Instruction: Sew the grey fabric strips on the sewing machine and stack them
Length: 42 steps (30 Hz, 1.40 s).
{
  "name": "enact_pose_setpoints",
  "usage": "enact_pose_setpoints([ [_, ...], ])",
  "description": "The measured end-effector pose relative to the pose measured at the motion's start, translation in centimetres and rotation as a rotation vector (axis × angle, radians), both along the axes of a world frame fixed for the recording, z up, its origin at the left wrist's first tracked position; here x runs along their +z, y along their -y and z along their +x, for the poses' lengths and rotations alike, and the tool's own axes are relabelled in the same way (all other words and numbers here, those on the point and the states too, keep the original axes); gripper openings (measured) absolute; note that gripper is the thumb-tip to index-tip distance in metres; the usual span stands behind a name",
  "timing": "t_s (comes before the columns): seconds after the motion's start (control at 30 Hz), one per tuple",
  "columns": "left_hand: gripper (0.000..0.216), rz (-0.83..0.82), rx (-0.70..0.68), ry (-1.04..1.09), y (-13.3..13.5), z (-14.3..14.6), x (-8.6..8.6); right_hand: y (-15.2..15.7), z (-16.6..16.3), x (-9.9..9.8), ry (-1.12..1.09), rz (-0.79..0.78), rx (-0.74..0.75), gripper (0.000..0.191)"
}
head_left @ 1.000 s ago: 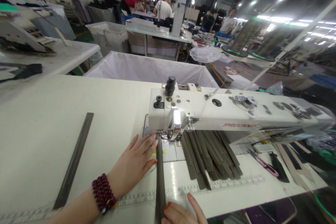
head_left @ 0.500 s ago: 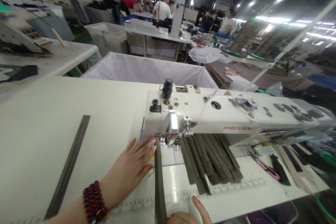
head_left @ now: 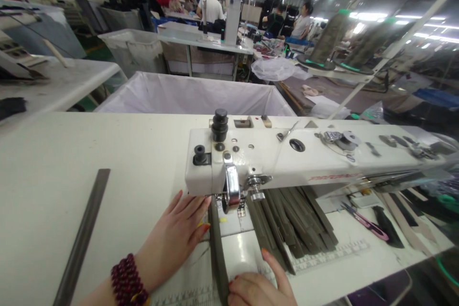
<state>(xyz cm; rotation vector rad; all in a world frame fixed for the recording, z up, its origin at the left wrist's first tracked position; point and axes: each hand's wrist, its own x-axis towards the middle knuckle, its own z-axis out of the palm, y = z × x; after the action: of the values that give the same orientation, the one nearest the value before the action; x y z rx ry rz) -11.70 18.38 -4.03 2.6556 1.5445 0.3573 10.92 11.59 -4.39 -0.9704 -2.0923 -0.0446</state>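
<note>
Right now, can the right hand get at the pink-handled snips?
Probably yes: from the right hand, the way past the near end of the strip pile looks open, and nothing covers the pink-handled snips. It would likely leave the narrow strip it seems to touch.

Sewing machine (head_left: 304,160) hides far ends of both the strip between the hands (head_left: 217,248) and the strip pile (head_left: 287,224), red lettering (head_left: 335,177) on its arm blurred, loose strip (head_left: 85,229) left of it and right hand (head_left: 260,289) in front cut by bottom edge.
</note>
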Motion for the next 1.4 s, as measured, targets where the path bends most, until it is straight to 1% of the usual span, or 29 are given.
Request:
enact_pose_setpoints([
  [0.07,0.043,0.001,-0.002,-0.022,-0.3,0.0,-0.1,-0.7,-0.3,-0.5,-0.085,0.076,-0.025,0.034],
  [0.13,0.047,0.006,-0.015,-0.034,-0.5,-0.1,-0.1,-1.2,-0.5,-0.7,-0.115,0.104,-0.015,0.040],
  [0.23,0.052,0.028,-0.023,-0.040,-0.4,-0.1,-0.2,-1.5,-0.6,-0.5,-0.064,0.096,0.020,0.041],
  [0.37,0.051,0.093,-0.062,-0.069,0.8,-0.3,-0.3,-1.2,-0.7,-0.7,-0.088,0.110,-0.040,0.040],
  [0.43,0.050,0.116,-0.092,-0.086,1.5,-0.4,-0.4,-1.1,-0.7,-0.7,-0.082,0.112,-0.039,0.039],
  [0.5,0.051,0.125,-0.103,-0.093,1.8,-0.5,-0.4,-1.2,-0.6,-0.2,-0.064,0.109,-0.018,0.040],
  [0.63,0.049,0.100,-0.094,-0.082,1.3,-0.5,-0.4,-2.0,-0.4,1.5,0.008,0.078,0.060,0.037],
  [0.73,0.047,0.053,-0.086,-0.056,0.6,-0.5,-0.3,-2.8,-0.1,2.2,0.028,0.054,0.102,0.029],
  [0.83,0.044,0.005,-0.061,-0.010,0.0,-0.3,-0.1,-3.5,0.0,2.1,0.035,0.014,0.141,0.018],
  [0.93,0.036,-0.008,-0.050,0.041,-0.5,-0.1,0.3,-4.1,0.0,1.9,0.078,-0.027,0.173,0.011],
  [1.03,0.033,-0.006,-0.058,0.073,-0.8,0.0,0.4,-4.7,0.0,1.8,0.127,-0.039,0.187,0.011],
  [1.1,0.035,-0.014,-0.063,0.068,-1.0,0.0,0.3,-5.0,0.0,1.7,0.157,-0.052,0.192,0.013],
  [1.2,0.039,-0.052,-0.066,0.050,-1.2,-0.1,0.1,-5.4,-0.1,1.5,0.224,-0.085,0.187,0.013],
  [1.27,0.037,-0.077,-0.068,0.057,-1.3,-0.2,0.1,-5.8,-0.2,1.5,0.274,-0.108,0.177,0.011],
  [1.4,0.032,-0.094,-0.066,0.077,-1.5,-0.3,0.0,-6.6,-0.4,2.1,0.387,-0.130,0.190,0.010],
])
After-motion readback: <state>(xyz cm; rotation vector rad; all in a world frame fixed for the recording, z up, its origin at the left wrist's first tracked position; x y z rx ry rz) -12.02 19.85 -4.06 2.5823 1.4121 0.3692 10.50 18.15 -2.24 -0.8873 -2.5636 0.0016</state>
